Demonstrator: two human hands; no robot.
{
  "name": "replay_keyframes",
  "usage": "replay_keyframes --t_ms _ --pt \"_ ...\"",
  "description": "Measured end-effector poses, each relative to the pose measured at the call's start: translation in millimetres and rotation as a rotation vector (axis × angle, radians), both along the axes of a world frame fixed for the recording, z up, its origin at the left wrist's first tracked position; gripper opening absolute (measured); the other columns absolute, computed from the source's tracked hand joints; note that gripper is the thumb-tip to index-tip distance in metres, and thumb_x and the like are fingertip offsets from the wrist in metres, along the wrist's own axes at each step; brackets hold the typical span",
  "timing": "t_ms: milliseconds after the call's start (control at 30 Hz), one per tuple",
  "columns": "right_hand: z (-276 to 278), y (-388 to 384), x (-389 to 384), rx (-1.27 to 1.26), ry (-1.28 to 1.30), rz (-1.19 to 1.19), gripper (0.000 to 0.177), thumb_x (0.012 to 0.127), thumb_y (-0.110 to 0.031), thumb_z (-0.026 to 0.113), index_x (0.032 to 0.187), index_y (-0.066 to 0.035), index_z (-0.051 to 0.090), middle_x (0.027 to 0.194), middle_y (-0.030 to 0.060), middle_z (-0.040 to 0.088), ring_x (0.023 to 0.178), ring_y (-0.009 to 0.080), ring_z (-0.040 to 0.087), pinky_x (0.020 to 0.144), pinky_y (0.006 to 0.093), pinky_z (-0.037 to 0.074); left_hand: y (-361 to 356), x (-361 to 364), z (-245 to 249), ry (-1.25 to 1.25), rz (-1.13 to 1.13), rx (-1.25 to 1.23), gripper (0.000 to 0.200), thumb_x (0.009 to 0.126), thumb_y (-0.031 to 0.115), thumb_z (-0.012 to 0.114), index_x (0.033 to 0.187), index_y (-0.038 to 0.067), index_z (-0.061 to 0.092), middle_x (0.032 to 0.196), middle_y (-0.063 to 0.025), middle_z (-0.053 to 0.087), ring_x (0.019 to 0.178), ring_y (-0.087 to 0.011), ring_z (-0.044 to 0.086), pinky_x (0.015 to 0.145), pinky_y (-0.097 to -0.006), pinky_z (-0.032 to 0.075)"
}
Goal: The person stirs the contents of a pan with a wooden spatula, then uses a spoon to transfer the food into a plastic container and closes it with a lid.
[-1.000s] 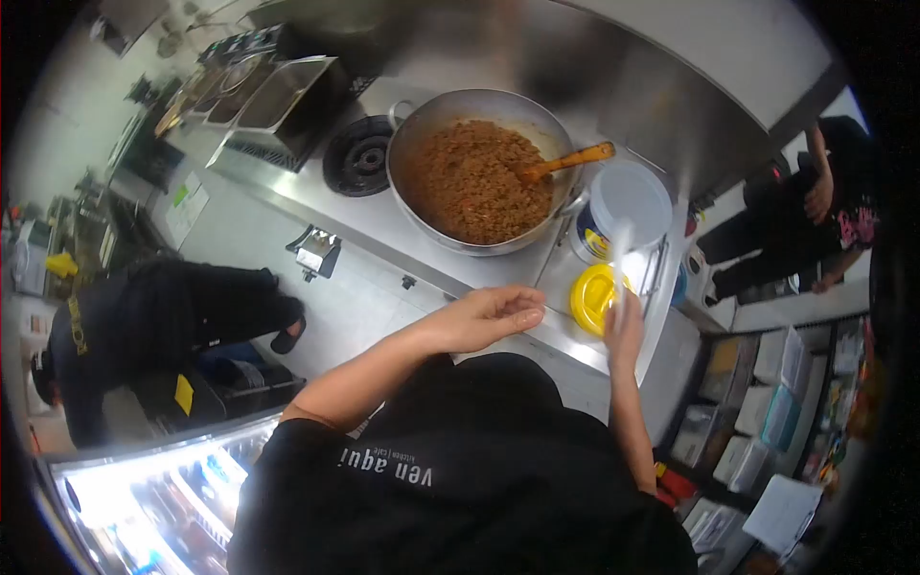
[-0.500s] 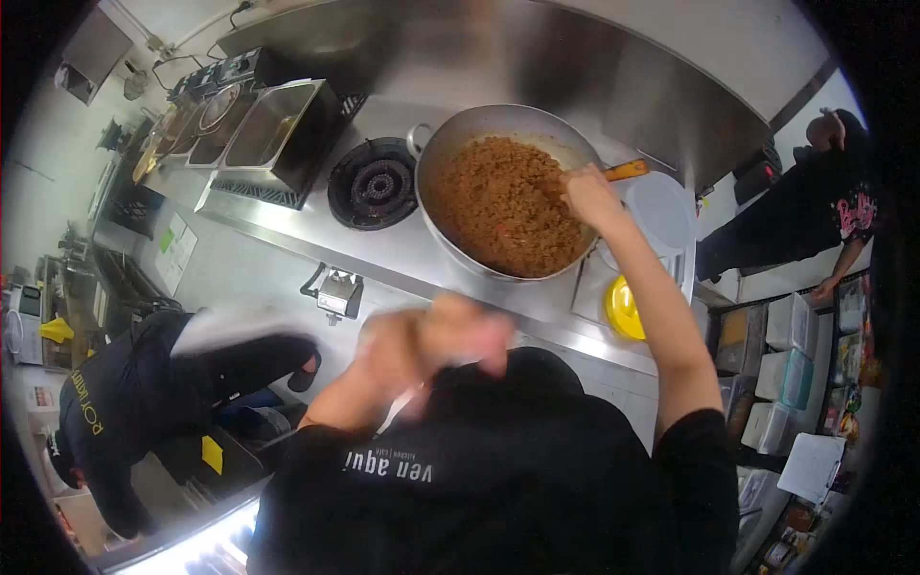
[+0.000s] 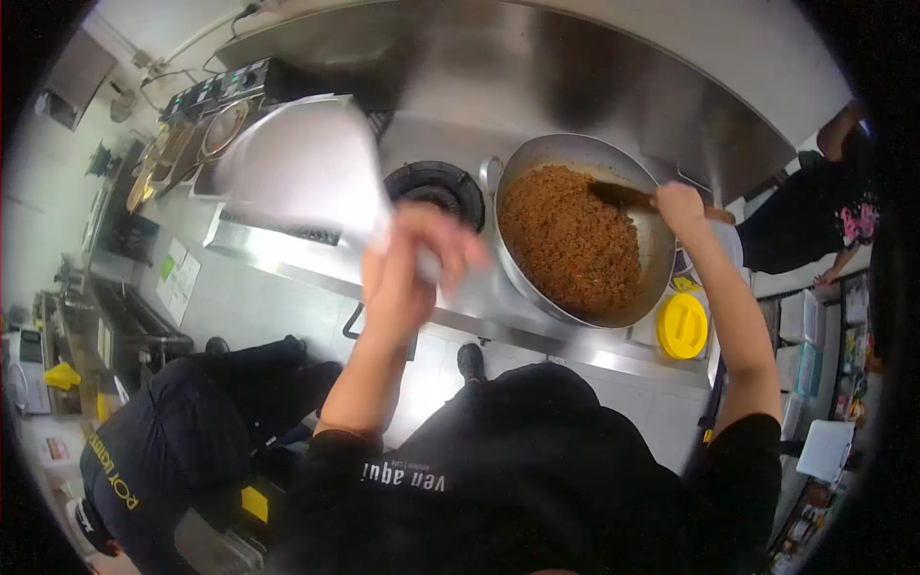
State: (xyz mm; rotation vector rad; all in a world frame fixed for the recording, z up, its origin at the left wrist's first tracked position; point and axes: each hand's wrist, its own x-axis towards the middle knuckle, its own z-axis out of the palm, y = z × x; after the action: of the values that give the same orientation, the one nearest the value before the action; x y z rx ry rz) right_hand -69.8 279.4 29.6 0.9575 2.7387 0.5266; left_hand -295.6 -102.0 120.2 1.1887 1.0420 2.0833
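Note:
My left hand is raised in front of the counter, its fingers curled round the narrow end of a white sheet. The sheet looks like cloth or paper, but motion blur hides which. My right hand grips the handle of a wooden spatula over the right rim of a large metal wok. The spatula's blade dips into brown crumbly minced food that fills much of the wok.
A black gas burner sits left of the wok. Beside the wok's right front is a yellow lid. One co-worker bends low at the left; another person stands at far right. Storage tubs line the right side.
My left hand has swung up and forward, and the white sheet now spreads over the counter's left. My right hand stays on the spatula. The view has shifted, placing the wok farther right.

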Motion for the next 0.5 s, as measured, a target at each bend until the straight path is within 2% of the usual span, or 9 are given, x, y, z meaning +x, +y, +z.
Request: replay_keyframes --t_ms 33,67,100,133,167,233,333,400,500 --pt "-7.3 16.7 -7.6 0.05 0.032 -0.012 0.019 0.082 -0.016 0.057 0.079 -0.004 0.071 0.08 0.0126 0.069 0.081 0.0266 0.068 0.072 0.0374 0.054 28.4 -10.5 -9.6 -0.088 0.226 -0.254 0.04 0.099 0.038 0.04 0.097 0.001 0.057 0.072 -0.0074 0.056 0.049 -0.0093 0.041 0.045 -0.0228 0.035" --pt "-17.7 35.1 -19.2 0.03 0.008 -0.04 0.021 0.083 -0.022 0.057 0.081 -0.006 0.071 0.083 0.0152 0.068 0.082 0.0279 0.068 0.072 0.0393 0.054 51.6 -24.1 -38.2 -0.167 0.29 -0.349 0.032 0.097 0.031 0.047 0.103 0.001 0.058 0.069 -0.0028 0.052 0.049 -0.0064 0.037 0.043 -0.0207 0.03" --pt "-29.1 46.3 -28.6 0.011 -0.016 -0.064 0.024 0.084 -0.028 0.057 0.083 -0.007 0.07 0.086 0.0179 0.067 0.083 0.0293 0.067 0.073 0.0413 0.054 72.9 -31.7 -67.7 -0.147 0.383 -0.438 0.026 0.096 0.023 0.051 0.109 0.001 0.058 0.071 -0.0001 0.051 0.049 -0.0044 0.036 0.042 -0.0195 0.027" --pt "-34.1 35.6 -39.7 -0.088 0.012 -0.074 0.026 0.086 -0.028 0.056 0.083 -0.007 0.07 0.086 0.0184 0.067 0.082 0.0307 0.067 0.073 0.0422 0.054 93.3 -46.8 -115.7 0.026 0.498 -0.491 0.026 0.095 0.02 0.053 0.113 0.002 0.058 0.076 0.0022 0.051 0.051 -0.0038 0.038 0.044 -0.0192 0.029" --pt "-37.7 25.6 -48.3 -0.184 0.04 -0.078 0.028 0.088 -0.029 0.054 0.083 -0.006 0.07 0.086 0.0189 0.067 0.081 0.0322 0.067 0.072 0.0432 0.053 109.0 -49.0 -149.1 0.121 0.613 -0.559 0.028 0.092 0.017 0.055 0.112 -0.003 0.058 0.1 -0.016 0.059 0.094 -0.0283 0.056 0.087 -0.0353 0.042" --pt "-107.8 34.7 -44.0 -0.144 0.102 0.073 0.03 0.091 -0.031 0.051 0.085 -0.008 0.07 0.085 0.0196 0.067 0.08 0.0349 0.066 0.072 0.0442 0.053 132.9 -41.1 -183.4 0.434 0.778 -0.576 0.027 0.091 0.015 0.055 0.112 -0.001 0.059 0.107 -0.02 0.056 0.098 -0.0341 0.053 0.088 -0.0388 0.042" --pt "-33.3 -26.9 -21.1 -0.304 0.045 0.034 0.024 0.089 -0.026 0.054 0.091 -0.007 0.069 0.09 0.0156 0.067 0.086 0.0302 0.066 0.073 0.0404 0.054 163.5 -28.3 -214.0 0.419 0.835 -0.738 0.03 0.09 0.013 0.053 0.118 0.001 0.055 0.104 -0.021 0.057 0.096 -0.0398 0.052 0.085 -0.0446 0.042" --pt "-4.0 -29.1 -8.4 -0.266 -0.136 0.185 0.023 0.088 -0.024 0.055 0.089 -0.007 0.07 0.083 0.0138 0.068 0.08 0.0313 0.067 0.07 0.0409 0.054 170.6 -22.5 -200.3 0.463 0.879 -0.755 0.031 0.09 0.012 0.053 0.119 0.002 0.054 0.102 -0.0204 0.058 0.095 -0.0399 0.052 0.084 -0.0454 0.042" --pt "11.8 -0.8 -10.3 -0.219 -0.043 0.222 0.023 0.088 -0.022 0.055 0.085 -0.006 0.07 0.078 0.0134 0.068 0.075 0.0314 0.067 0.067 0.0418 0.054 171.9 -20.9 -203.2 0.547 0.937 -0.794 0.032 0.089 0.011 0.053 0.12 0.003 0.051 0.1 -0.0185 0.059 0.093 -0.0398 0.052 0.08 -0.0476 0.042"
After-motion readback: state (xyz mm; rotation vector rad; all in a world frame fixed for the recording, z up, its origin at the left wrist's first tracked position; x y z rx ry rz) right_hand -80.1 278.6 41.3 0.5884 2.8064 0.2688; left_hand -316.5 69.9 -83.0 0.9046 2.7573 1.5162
